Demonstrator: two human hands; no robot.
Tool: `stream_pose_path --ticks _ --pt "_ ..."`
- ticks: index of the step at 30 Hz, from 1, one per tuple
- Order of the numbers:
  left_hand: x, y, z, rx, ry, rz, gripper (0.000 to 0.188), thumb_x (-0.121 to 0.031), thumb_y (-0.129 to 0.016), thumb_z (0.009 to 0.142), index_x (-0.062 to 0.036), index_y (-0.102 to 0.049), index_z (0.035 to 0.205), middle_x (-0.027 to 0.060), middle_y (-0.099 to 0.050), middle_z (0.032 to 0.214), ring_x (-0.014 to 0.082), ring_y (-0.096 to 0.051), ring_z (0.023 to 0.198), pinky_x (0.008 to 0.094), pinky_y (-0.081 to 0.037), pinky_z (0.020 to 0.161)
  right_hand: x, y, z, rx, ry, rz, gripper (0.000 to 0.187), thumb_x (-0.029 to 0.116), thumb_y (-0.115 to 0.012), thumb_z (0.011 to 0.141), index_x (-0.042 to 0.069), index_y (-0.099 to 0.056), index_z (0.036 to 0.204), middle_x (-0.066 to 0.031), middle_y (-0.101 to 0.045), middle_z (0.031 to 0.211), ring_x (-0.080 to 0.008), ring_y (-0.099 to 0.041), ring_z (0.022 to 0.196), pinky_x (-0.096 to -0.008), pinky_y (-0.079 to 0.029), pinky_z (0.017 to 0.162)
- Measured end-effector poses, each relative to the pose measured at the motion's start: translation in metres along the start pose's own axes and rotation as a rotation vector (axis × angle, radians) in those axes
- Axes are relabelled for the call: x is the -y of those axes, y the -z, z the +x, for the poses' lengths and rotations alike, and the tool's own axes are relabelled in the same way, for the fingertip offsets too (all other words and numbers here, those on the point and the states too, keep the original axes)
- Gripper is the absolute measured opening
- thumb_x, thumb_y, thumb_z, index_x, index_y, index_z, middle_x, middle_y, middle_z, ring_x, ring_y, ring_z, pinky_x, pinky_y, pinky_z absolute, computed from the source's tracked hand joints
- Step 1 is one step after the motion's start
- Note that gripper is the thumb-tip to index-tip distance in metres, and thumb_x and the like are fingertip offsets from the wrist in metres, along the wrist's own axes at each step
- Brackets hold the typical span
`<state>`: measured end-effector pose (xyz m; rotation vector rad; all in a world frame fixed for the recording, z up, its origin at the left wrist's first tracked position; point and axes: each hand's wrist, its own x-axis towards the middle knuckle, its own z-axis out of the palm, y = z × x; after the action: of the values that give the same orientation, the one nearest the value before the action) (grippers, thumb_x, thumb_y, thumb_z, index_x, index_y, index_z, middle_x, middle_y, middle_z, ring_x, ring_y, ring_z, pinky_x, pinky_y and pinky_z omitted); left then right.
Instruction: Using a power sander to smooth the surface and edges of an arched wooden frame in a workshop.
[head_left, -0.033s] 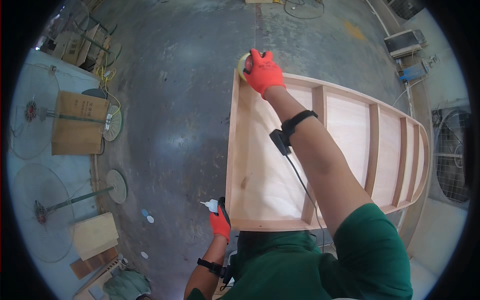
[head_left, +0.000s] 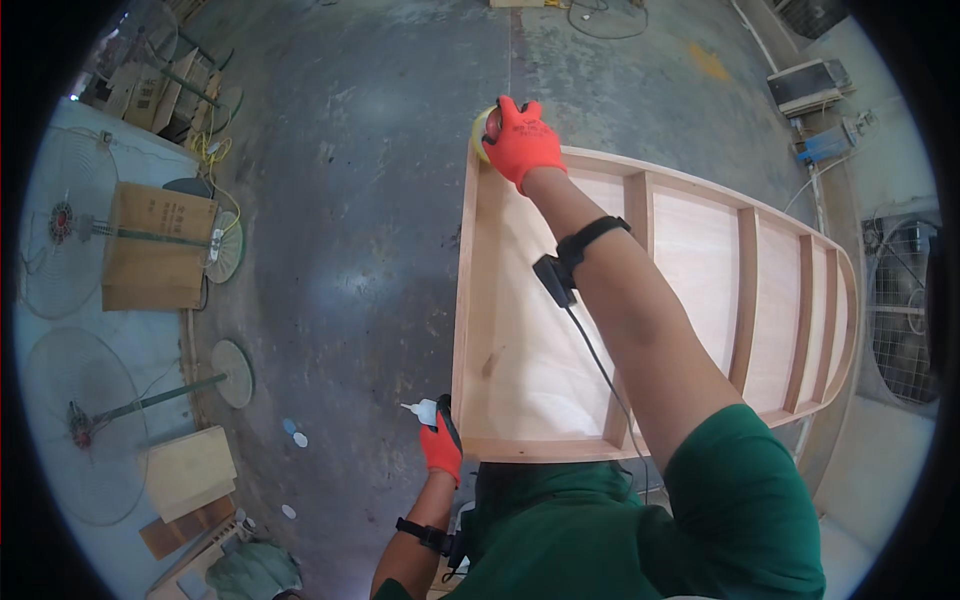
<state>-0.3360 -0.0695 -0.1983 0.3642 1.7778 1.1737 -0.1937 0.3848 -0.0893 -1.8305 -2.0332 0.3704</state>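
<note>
A long wooden frame [head_left: 462, 300] with a pale panel and several crosspieces lies in front of me, its right end rounded. At its far left corner my right hand [head_left: 522, 142], in a red glove, is closed on a round yellow-rimmed thing [head_left: 480, 140]. The glove covers much of it, so its exact kind cannot be told. Near the frame's near left corner my left hand [head_left: 441, 440], in a red and black glove, grips a small whitish squeeze bottle [head_left: 427, 411]. The bottle's thin nozzle points left, away from the frame.
Pedestal fans [head_left: 80, 425] line the left wall, with a brown cardboard box [head_left: 155, 260] and boards [head_left: 188, 470] near them. A grey concrete floor [head_left: 350, 200] surrounds the frame. At the right wall stands a caged fan [head_left: 905, 310]. A black cable [head_left: 605, 370] hangs from my right forearm strap.
My right hand has shifted slightly left with the yellow-rimmed thing, at the frame's far left corner. My left hand and the bottle stay in place.
</note>
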Motion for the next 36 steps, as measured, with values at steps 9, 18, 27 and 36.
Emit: stream_pose_path --ticks 9,18,27,36 --pt "0.015 0.002 0.005 0.037 -0.014 0.018 0.032 -0.021 -0.053 0.105 0.0049 -0.063 0.121 0.0067 -0.067 0.111 0.0171 -0.06 0.098 0.0322 -0.047 0.091 -0.067 0.074 0.058 0.592 -0.09 -0.246 0.058 0.048 -0.061 0.085 0.023 -0.055 0.138 -0.0048 -0.051 0.147 -0.0305 -0.052 0.133 -0.0468 -0.046 0.107" --pt "-0.063 -0.045 -0.034 -0.118 -0.705 0.366 0.031 -0.012 -0.051 0.101 0.0043 -0.061 0.125 0.0176 -0.057 0.136 0.0304 -0.053 0.126 0.0432 -0.036 0.11 -0.28 0.191 0.013 0.532 -0.343 -0.376 0.06 0.05 -0.061 0.085 0.022 -0.056 0.138 -0.0037 -0.052 0.147 -0.0288 -0.055 0.129 -0.0452 -0.045 0.107" --pt "-0.024 -0.261 -0.1 0.372 -0.506 0.226 0.044 -0.003 -0.047 0.099 0.0035 -0.046 0.143 0.0154 -0.053 0.144 0.0256 -0.046 0.136 0.0344 -0.031 0.114 -0.46 0.286 -0.041 0.463 -0.522 -0.367 0.049 0.037 -0.053 0.092 0.027 -0.056 0.14 -0.0039 -0.041 0.153 -0.0287 -0.046 0.138 -0.0481 -0.044 0.109" --pt "0.032 -0.312 -0.102 0.136 -0.547 0.533 0.046 -0.004 -0.053 0.1 0.0037 -0.043 0.144 0.0129 -0.053 0.143 0.0223 -0.05 0.129 0.0326 -0.036 0.111 -0.714 0.362 -0.086 0.166 -0.535 -0.382 0.068 0.047 -0.061 0.083 0.014 -0.052 0.142 -0.0123 -0.051 0.149 -0.0344 -0.05 0.135 -0.0425 -0.043 0.11"
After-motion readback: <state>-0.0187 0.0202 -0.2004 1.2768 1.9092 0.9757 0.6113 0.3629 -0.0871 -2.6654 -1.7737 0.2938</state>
